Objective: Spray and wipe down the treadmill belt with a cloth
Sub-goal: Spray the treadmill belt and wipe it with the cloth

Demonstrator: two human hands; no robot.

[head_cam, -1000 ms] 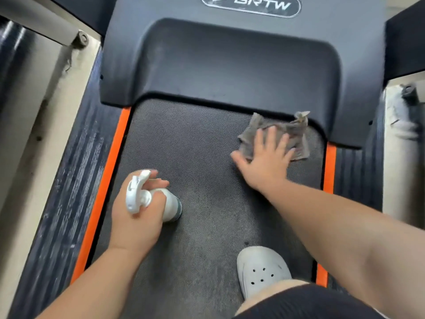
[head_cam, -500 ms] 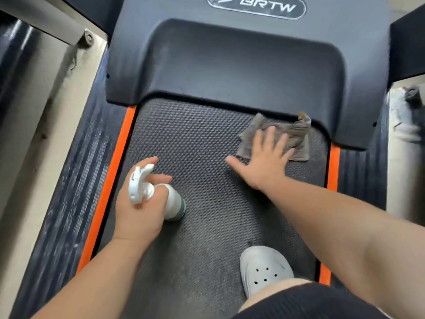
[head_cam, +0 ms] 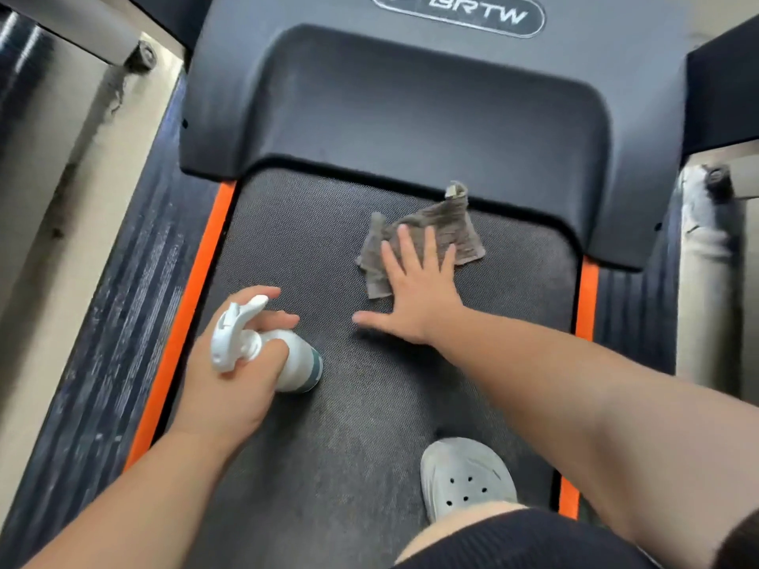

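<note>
the grey cloth (head_cam: 456, 221) lies crumpled on the treadmill belt (head_cam: 304, 240), up near the front end, its far corner right at the edge of the dark motor cover (head_cam: 410, 117). on my feed the right hand (head_cam: 415, 293) lies flat on it, fingers straight and spread, pressing the near part of the cloth to the belt. the thumb sticks out to the left over bare belt. nothing curls round the fabric, so that hand is released, only pressing down.

the left hand (head_cam: 234, 384) sits to the left and nearer me, grasping the neck of a white spray bottle (head_cam: 293, 361). the forefinger reaches forward past the trigger head, and i cannot tell if it is squeezing. the bottle is tilted, its teal-banded base pointing right and down toward the belt.

orange strips (head_cam: 189, 305) run along both edges of the belt, with dark ribbed side rails (head_cam: 119, 322) outside them. the cover carries a brtw badge (head_cam: 460, 12). at the bottom of my view a pale clog (head_cam: 468, 478) with holes stands on the belt, just right of centre and under the right forearm, with dark shorts (head_cam: 513, 544) below it.
</note>
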